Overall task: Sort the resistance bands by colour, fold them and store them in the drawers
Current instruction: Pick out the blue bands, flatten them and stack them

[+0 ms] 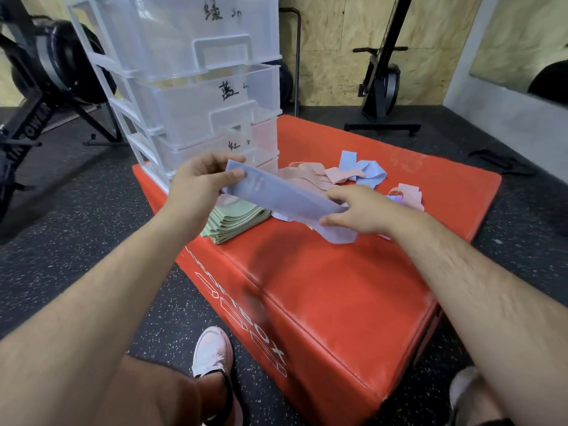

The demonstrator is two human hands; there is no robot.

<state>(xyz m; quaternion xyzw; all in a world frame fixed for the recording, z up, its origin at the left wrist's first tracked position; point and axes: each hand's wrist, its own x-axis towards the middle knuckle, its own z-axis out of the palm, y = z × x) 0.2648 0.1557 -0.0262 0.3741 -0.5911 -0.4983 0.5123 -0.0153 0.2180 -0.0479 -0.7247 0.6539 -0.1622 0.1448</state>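
Head view: blue band (276,195) held slanted above the red box (338,287)
Left grip (196,186): pinches its upper end
Right grip (359,210): clamped on its lower end
Green stack (239,219): folded, on the box beside the drawers (199,118)

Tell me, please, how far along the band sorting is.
Done: a folded stack of green bands lies on the red box beside the drawers. In hand: the left hand and right hand pinch a blue band stretched between them. Left: the loose pink bands and blue bands behind need sorting and folding, and nothing looks stored yet.
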